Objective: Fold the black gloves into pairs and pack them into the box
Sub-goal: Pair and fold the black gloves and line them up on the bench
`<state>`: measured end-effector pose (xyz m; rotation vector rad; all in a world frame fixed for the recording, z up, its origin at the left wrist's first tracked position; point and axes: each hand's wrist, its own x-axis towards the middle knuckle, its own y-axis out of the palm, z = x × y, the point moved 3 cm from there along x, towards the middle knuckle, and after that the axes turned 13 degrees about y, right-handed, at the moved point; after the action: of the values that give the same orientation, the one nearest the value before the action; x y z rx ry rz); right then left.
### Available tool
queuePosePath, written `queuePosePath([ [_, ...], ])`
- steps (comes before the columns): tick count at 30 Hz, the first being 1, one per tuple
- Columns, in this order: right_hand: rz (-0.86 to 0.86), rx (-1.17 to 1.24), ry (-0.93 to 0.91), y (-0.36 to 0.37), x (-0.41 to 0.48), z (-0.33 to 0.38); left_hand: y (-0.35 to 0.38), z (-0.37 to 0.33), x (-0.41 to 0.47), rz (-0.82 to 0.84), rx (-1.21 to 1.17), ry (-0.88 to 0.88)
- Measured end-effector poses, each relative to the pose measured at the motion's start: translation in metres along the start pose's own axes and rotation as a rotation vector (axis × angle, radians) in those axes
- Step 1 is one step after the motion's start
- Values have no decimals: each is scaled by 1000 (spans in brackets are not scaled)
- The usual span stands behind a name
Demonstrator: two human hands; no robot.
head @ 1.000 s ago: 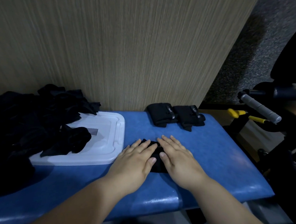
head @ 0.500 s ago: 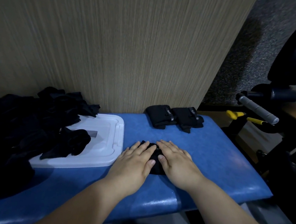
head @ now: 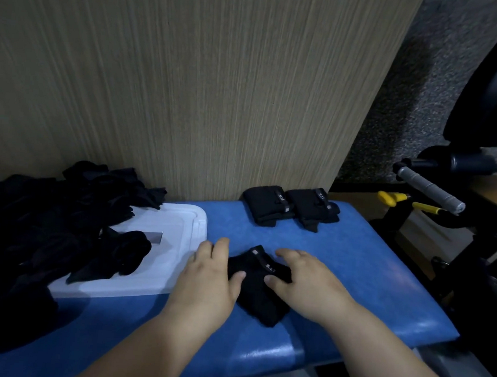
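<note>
I want to press the folded gloves (head: pixel 259 295) flat and square their edges. They lie at centre frame on the blue table (head: pixel 353 269). My left grip (head: pixel 206 276) and right grip (head: pixel 308 281) flank them — both open, fingers fairly straight, thumbs resting on the fabric, clasping nothing.
</note>
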<state>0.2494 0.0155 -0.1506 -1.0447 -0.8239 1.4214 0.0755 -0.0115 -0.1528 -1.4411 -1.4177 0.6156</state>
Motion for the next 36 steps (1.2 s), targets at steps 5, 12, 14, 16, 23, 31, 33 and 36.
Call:
queuePosePath([
  [5,43,64,126,1,-3,-2,-4,0,1,109,-7,-75],
  [12,6,137,186,2,-9,6,10,7,2,142,-320,-181],
  [14,2,160,182,5,-9,8,11,6,3,125,-419,-205],
  [16,4,194,167,8,-9,9,12,7,5,97,-498,-238],
  [23,64,422,19,10,-7,15,9,14,13,-117,-799,-310],
  [31,74,793,51,19,14,27,0,30,32,-302,-993,-349],
  [33,74,828,40,17,20,32,-1,34,38,-323,-1020,-364],
  [36,67,865,19,14,31,43,1,39,47,-350,-1049,-388],
])
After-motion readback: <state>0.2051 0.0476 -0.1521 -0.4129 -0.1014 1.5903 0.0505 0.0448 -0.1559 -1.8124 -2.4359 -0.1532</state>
